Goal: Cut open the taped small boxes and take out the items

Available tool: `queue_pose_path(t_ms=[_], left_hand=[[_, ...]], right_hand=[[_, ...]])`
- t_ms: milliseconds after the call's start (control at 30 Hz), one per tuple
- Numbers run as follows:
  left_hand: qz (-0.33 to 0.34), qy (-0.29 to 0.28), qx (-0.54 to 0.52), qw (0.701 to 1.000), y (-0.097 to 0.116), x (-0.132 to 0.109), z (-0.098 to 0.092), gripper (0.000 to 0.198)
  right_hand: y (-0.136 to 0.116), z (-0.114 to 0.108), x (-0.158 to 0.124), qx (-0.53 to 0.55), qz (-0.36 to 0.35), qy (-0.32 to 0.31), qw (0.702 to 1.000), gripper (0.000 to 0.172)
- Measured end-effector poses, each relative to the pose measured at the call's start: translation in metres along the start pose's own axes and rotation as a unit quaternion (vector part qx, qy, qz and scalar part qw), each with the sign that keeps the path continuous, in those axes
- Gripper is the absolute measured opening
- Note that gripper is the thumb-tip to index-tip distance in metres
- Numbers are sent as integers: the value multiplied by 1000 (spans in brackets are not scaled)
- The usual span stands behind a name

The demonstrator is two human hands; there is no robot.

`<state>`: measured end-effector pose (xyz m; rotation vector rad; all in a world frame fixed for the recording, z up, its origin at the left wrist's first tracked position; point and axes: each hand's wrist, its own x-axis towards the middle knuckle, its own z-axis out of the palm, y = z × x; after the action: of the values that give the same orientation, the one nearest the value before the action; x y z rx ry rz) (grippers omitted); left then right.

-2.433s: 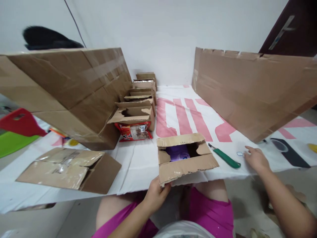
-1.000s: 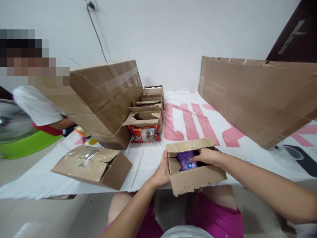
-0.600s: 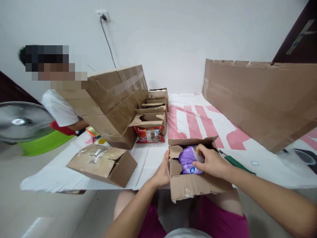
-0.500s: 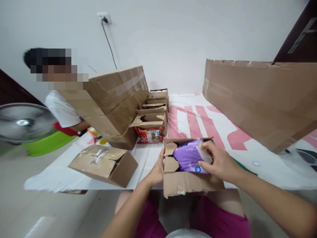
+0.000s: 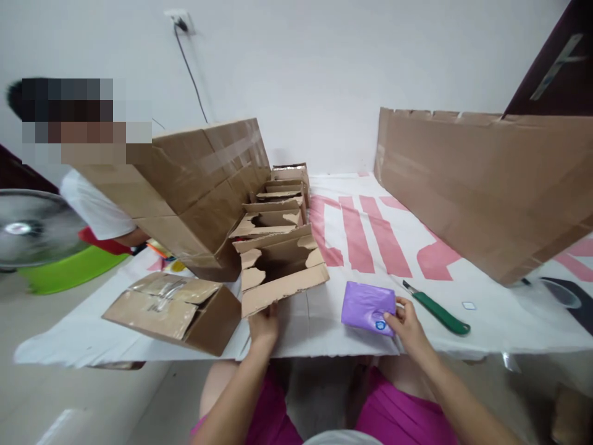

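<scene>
My right hand (image 5: 406, 322) grips the right end of a purple soft packet (image 5: 365, 306), thumb on top near a round blue mark. The packet lies flat on or just over the white cloth; I cannot tell which. My left hand (image 5: 264, 326) holds an open cardboard box (image 5: 285, 285) from its near side, its fingertips partly hidden beneath the front flap. The box's flaps stand up and its visible inside is dark. A green utility knife (image 5: 438, 309) with its blade out lies right of my right hand.
Several open cardboard boxes (image 5: 273, 232) stand in a row behind. A taped closed box (image 5: 171, 312) sits at left. Large cardboard panels (image 5: 482, 185) flank the table on the right and left. A person in a white sleeve (image 5: 92, 207) is beyond the left one, near a fan (image 5: 21, 228).
The purple packet has come out of the box and moved onto the cloth side. My left hand has shifted the box left and back, in front of the row, covering the red packet.
</scene>
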<state>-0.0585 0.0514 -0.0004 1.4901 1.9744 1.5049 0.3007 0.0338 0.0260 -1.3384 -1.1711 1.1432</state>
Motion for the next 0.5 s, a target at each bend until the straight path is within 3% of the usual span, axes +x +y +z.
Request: queue_pose_path(t_ms=[100, 200, 267, 367, 433, 500], left_hand=[[-45, 46, 12, 998, 10, -24, 8, 71], [-64, 25, 1, 998, 22, -57, 15, 78], [-49, -54, -24, 997, 31, -81, 22, 75], [-37, -255, -117, 959, 49, -104, 42, 67], [-45, -337, -181, 923, 64, -101, 63, 69], [-40, -356, -230, 905, 82, -82, 89, 74]], right_hand=[[21, 7, -6, -22, -22, -18, 999, 48], [25, 6, -10, -39, -51, -20, 998, 45], [25, 5, -12, -48, -61, -15, 997, 46], [22, 8, -9, -37, -44, -28, 998, 47], [16, 10, 3, -21, -27, -32, 999, 51], [4, 12, 26, -17, -28, -8, 999, 57]])
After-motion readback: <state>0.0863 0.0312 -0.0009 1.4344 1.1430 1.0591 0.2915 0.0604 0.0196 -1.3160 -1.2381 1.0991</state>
